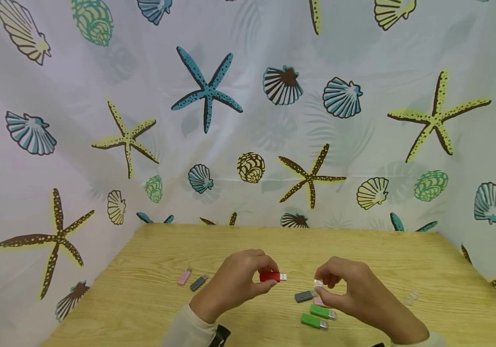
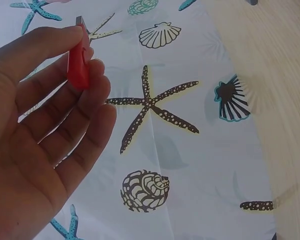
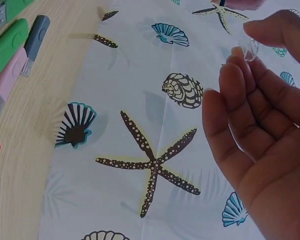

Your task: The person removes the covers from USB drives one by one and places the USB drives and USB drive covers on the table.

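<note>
My left hand (image 1: 245,274) pinches a red USB flash drive (image 1: 269,276) between thumb and fingers. Its bare metal plug points right, toward the other hand. In the left wrist view the same red drive (image 2: 78,67) stands tilted between the thumb and fingertips. A small clear plastic cap (image 1: 318,283) is pinched by my right hand (image 1: 354,286), a short gap away from the red drive's plug. The right wrist view shows that clear cap (image 3: 249,49) at the thumb tip, see-through and partly covered by the fingers.
Below the hands lie a grey drive (image 1: 304,296), a partly hidden pink drive (image 1: 319,302) and two green drives (image 1: 319,311). Another pink drive (image 1: 184,276) and grey drive (image 1: 198,283) lie left. Clear pieces (image 1: 410,298) rest at right on the wooden table (image 1: 165,241). Shell-patterned cloth (image 1: 248,120) surrounds it.
</note>
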Available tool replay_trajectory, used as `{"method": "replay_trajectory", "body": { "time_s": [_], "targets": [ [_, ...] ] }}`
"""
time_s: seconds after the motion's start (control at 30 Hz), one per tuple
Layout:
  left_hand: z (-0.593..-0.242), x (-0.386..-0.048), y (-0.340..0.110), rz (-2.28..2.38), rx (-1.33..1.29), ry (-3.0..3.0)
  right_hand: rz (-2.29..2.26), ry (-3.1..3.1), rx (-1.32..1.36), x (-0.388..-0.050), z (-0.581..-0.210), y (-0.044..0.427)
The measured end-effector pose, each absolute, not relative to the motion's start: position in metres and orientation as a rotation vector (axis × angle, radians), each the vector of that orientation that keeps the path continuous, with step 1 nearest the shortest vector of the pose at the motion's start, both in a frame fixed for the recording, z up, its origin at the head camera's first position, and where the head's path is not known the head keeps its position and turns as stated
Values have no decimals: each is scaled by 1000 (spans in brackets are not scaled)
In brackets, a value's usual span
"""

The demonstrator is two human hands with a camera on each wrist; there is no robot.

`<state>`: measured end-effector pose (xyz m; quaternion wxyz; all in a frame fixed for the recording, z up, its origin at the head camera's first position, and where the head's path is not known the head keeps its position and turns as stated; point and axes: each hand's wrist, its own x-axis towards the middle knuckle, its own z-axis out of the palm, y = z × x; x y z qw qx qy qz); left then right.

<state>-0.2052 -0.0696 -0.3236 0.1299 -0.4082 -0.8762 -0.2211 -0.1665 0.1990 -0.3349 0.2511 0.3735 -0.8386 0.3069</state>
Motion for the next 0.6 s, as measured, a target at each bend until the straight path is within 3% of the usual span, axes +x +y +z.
{"method": "replay_trajectory", "body": {
  "time_s": [0.6],
  "targets": [
    [-319, -209, -76, -646, -1032, -2609, 886, -2395, 946, -170, -330, 206]
  ]
}}
